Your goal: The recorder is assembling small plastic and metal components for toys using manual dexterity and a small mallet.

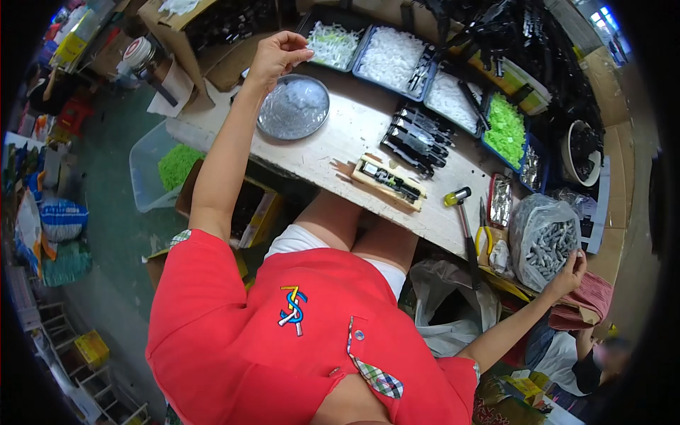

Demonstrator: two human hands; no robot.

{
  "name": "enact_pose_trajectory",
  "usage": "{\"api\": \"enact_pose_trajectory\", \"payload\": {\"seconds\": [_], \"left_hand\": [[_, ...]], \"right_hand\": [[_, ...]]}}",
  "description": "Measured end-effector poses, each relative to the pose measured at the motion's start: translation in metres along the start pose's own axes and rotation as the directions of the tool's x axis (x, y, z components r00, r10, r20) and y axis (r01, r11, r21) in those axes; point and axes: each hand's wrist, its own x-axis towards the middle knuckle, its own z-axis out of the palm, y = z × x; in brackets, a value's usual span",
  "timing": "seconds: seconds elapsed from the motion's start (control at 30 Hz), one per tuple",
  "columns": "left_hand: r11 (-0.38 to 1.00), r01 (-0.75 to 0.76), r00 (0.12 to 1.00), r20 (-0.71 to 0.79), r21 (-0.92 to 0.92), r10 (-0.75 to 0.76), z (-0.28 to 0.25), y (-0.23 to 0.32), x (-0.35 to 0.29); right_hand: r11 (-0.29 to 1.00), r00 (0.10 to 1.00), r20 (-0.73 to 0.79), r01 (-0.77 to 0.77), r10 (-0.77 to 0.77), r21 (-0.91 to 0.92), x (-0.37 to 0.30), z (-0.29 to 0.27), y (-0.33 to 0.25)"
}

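My left hand (278, 59) is raised over the far side of the bench, thumb and fingers pinched together. Whatever lies between them is too small to make out. It hovers by a dark tray of pale white-green plastic pieces (333, 44), above a round metal dish (293, 106). On the right, my right hand (569, 275) is at the edge of a clear plastic bag (525, 244) full of small grey metal parts (552, 248). Its fingers are closed, their contents hidden. Between the hands, a wooden holder (388, 183) carries a black assembly (397, 180) with green and metal bits.
Blue trays hold white pieces (389, 60) and bright green pieces (505, 129). Black parts (418, 138) lie stacked mid-bench. A hammer (467, 241), a yellow-handled screwdriver (458, 197) and yellow-handled pliers (484, 237) lie near the front edge. Another person (595, 354) is at lower right.
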Motion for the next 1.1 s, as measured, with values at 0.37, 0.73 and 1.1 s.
{"api": "enact_pose_trajectory", "payload": {"seconds": [0.37,0.73,1.1], "left_hand": [[0.807,-0.199,0.977,0.045,0.556,0.210,0.014,-0.052,-0.069],[0.372,-0.467,0.822,0.239,0.802,0.517,0.038,-0.068,-0.058],[0.461,-0.393,0.879,0.178,0.795,0.442,0.019,-0.071,-0.079]], "right_hand": [[0.935,0.926,0.378,-0.127,-0.009,0.331,-0.100,0.099,-0.114],[0.945,0.846,0.512,-0.031,-0.149,0.326,-0.147,0.137,-0.143],[0.874,0.704,0.653,-0.095,-0.280,0.477,-0.170,0.166,-0.171]]}}
